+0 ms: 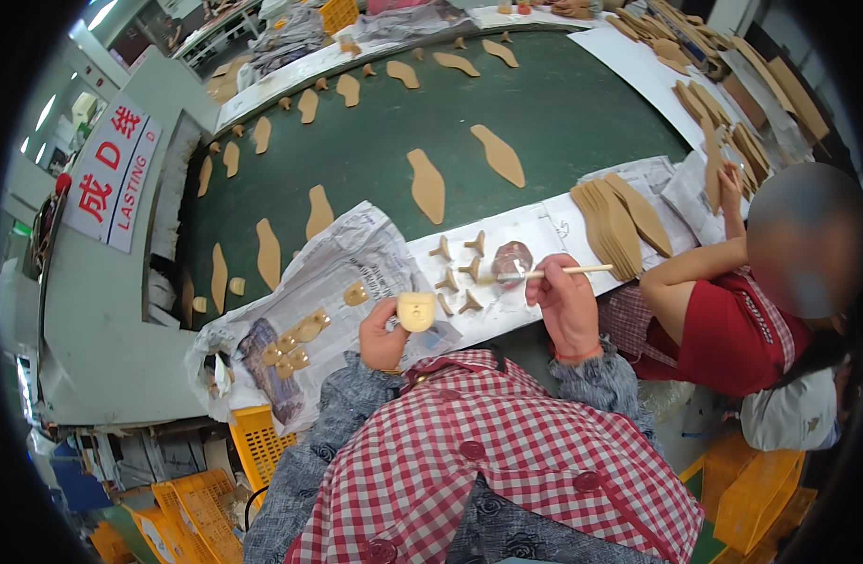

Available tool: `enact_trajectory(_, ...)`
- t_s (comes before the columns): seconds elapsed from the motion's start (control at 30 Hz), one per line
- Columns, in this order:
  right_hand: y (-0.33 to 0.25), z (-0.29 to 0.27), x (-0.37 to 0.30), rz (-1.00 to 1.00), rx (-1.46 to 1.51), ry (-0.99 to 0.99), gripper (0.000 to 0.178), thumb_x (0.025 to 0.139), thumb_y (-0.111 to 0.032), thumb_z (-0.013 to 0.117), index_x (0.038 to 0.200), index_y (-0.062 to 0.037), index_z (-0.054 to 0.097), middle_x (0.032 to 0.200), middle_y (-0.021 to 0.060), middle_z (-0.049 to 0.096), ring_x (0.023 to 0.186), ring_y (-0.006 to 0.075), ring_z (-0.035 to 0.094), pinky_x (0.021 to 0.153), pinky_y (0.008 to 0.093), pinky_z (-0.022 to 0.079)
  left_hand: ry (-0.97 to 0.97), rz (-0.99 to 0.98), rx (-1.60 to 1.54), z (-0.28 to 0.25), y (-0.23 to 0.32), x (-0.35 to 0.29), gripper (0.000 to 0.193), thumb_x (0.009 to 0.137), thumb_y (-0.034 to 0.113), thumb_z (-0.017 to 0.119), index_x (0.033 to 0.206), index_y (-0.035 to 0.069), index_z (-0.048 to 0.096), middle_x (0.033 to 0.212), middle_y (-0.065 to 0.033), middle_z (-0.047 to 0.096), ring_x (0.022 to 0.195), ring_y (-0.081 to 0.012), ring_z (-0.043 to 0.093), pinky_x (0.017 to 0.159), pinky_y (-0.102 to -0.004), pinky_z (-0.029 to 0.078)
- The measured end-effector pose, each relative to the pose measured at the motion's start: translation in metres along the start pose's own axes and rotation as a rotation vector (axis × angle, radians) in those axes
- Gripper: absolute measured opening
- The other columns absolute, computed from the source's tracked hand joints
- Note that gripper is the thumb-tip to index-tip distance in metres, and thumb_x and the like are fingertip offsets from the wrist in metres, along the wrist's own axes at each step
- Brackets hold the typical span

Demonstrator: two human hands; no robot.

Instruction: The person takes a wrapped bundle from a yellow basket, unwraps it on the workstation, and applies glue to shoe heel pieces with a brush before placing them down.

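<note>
My left hand (382, 336) is closed around a cream, D-shaped block (416, 312) that looks like a shoe heel. In my right hand (567, 305) is a brush (586, 270) with a pale wooden handle, gripped between thumb and fingers. Its bristle end points left, across the front of a small clear round jar (513, 256) on the white worktop. Left of the jar stand several small tan heels (447, 279), close to the brush tip. Brush and block are apart.
Ahead lies a green conveyor belt (356, 150) with tan insoles (427, 186) spread over it. Newspaper (370, 249) carries shiny tan pieces (304, 329) at left. Stacked insoles (605, 226) lie at right, near a co-worker in red (723, 329). Yellow crates (262, 442) stand below.
</note>
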State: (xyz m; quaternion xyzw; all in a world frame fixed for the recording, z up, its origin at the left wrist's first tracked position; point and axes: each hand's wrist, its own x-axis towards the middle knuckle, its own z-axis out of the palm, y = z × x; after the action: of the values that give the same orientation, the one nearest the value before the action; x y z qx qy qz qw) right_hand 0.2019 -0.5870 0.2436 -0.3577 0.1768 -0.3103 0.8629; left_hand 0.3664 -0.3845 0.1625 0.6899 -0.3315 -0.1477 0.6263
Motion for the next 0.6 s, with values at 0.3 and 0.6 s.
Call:
enact_trajectory(0.3,-0.001,0.040,-0.028,-0.131,-0.453,-0.304,0.015,0.086,-0.005,0.052,0.097,0.0046,0.055,0.086,0.0109,0.060,0.078,0.0154,0.061,0.069,0.0245,0.051,-0.051,0.116,0.040,0.005,0.047,0.006,0.027,0.070,-0.002,0.062,0.097,0.000,0.061,0.090,-0.0095,0.061,0.082,-0.0202,0.055,0.076,-0.0283,0.042)
enact_trajectory(0.6,0.003,0.037,-0.024,-0.218,-0.744,-0.427,0.014,0.085,-0.003,0.051,0.096,0.0045,0.056,0.087,0.0116,0.061,0.079,0.0144,0.061,0.070,0.0233,0.049,-0.190,0.194,0.042,0.003,0.059,0.008,0.026,0.071,-0.001,0.061,0.097,-0.001,0.061,0.094,-0.0111,0.062,0.082,-0.0228,0.056,0.075,-0.0294,0.043)
